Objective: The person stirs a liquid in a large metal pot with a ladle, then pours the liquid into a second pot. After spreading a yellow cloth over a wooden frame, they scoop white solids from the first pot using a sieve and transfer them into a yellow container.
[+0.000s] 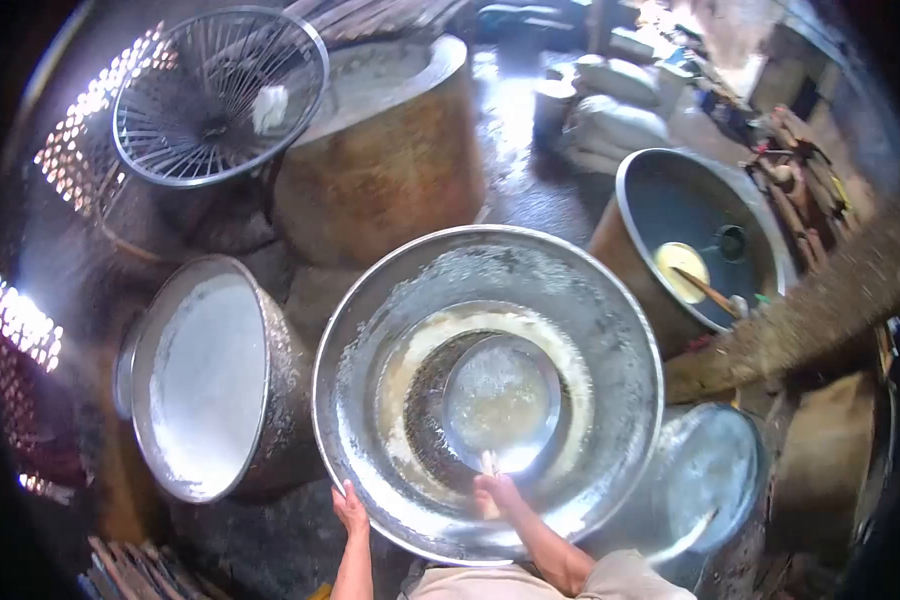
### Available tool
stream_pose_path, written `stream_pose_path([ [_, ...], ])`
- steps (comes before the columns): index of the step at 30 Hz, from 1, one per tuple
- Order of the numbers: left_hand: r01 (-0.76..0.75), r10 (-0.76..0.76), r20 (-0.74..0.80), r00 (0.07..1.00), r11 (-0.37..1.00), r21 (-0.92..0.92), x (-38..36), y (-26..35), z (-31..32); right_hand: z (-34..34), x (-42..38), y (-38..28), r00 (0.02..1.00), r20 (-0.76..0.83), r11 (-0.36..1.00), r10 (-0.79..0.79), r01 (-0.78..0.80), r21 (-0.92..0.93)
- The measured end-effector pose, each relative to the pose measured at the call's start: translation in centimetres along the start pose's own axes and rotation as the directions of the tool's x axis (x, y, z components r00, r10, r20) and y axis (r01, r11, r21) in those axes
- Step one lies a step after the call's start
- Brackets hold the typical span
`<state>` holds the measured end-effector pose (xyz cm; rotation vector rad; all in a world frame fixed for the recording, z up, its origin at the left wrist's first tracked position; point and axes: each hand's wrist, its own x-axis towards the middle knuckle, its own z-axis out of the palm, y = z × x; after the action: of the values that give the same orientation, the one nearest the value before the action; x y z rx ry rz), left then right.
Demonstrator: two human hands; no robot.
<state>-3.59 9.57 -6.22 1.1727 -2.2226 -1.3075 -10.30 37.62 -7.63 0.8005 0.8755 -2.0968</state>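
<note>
While the left hand (350, 507) rests on the near rim of the big metal basin (610, 330), fingers pressed together over the edge, the right hand (495, 492) reaches inside it and pinches the near edge of a small round plate (501, 400). That plate sits in the basin's centre, tilted a bit toward the person, w/ a thin wet film on it. Around it, the basin bottom shows a pale whitish ring of residue — the walls are speckled w/ droplets.

Left of the basin, just beside it, stands a metal pot (210, 385) leaning on its side, its inside coated white. Behind both is a tall round drum (385, 150), brownish, w/ a wire fan guard (220, 95) propped against its left side. On the right, a dark tub (690, 210) holds a yellowish ladle (682, 270) w/ a wooden handle, lying inside near the tub's front rim. Lower right, touching the basin's edge or nearly so — can't tell which — is another silvery pot (710, 470). A rough brown post (820, 310) slants across the right side, between tub and pot. White sacks (620, 120) lie on the wet floor far back. Lattice wall (80, 130) on the left lets light through.
</note>
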Motion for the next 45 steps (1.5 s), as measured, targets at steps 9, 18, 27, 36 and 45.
stream_pose_path([
  [9, -0.113, 0.110, 0.077, 0.991, 0.993, 0.036, 0.4, -1.9, -0.3, -10.6, -16.5, -6.1, 0.948, -0.280, 0.988, -0.148, 0.157, 0.008],
  [18, -0.147, 0.142, 0.110, 0.984, 0.988, 0.043, 1.8, -4.2, 0.4, -12.8, -24.3, -12.0, 0.944, 0.123, 0.686, -0.306, 0.129, 0.716],
  [27, -0.128, 0.126, 0.021, 0.992, 0.979, 0.157, 1.0, -2.4, -0.1, -5.4, -16.2, -10.4, 0.834, -0.037, 0.763, -0.551, 0.522, 0.381],
  [36, -0.127, 0.134, 0.005, 0.991, 0.926, 0.357, 0.5, -0.3, -0.5, -8.4, 5.9, -11.6, 0.809, -0.477, 0.623, -0.343, -0.184, -0.760],
  [45, 0.000, 0.007, -0.037, 0.999, 0.984, 0.180, 0.5, -0.6, 0.3, -15.4, 18.0, -22.6, 0.766, -0.242, -0.179, -0.596, -0.420, -0.890],
])
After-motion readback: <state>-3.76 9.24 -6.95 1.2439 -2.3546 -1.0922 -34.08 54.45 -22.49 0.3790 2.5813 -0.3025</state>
